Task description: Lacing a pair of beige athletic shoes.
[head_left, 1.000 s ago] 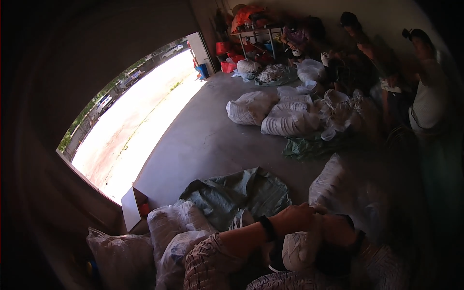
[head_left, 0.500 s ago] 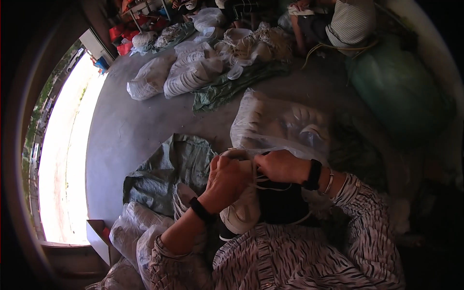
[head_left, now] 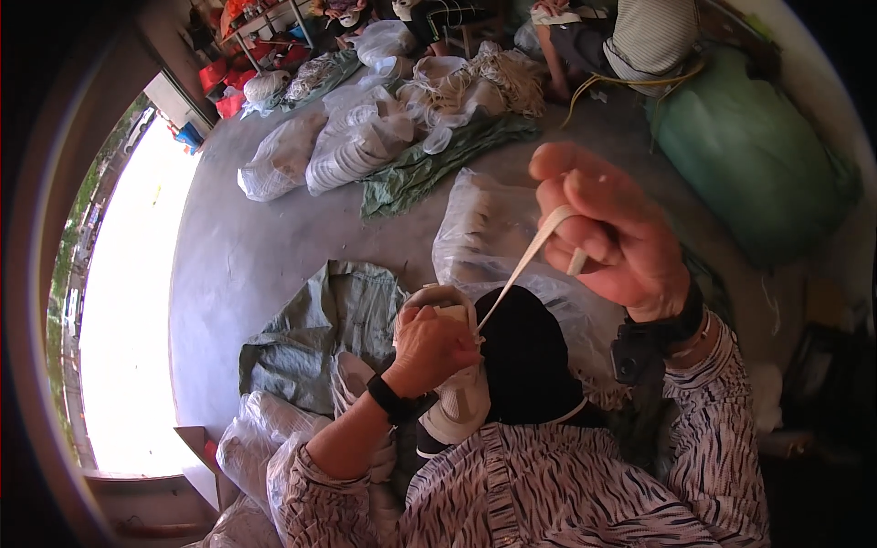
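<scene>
A cream-coloured shoe (head_left: 459,407) lies over my lap with its toe toward me. Wrapped round its upper part is my left hand (head_left: 431,349), closed on it near the eyelets. Raised to the right and higher, my right hand (head_left: 610,233) is closed round a flat off-white shoelace (head_left: 523,265). The lace runs taut from the shoe, beside my left fingers, up to the right fingers, and its short end pokes out below them. Another light shoe (head_left: 352,374) sits to the left of my left wrist, partly covered.
Ahead lies a clear plastic bag of white shoe parts (head_left: 470,224). A green woven sack (head_left: 320,320) spreads at left, with plastic bags (head_left: 251,438) nearer me. Farther off are more filled bags (head_left: 365,146), a big green sack (head_left: 744,151) and a seated person (head_left: 649,41).
My right hand has moved up and to the right from beside the shoe, drawing the shoelace out taut. My left hand stays on the shoe.
</scene>
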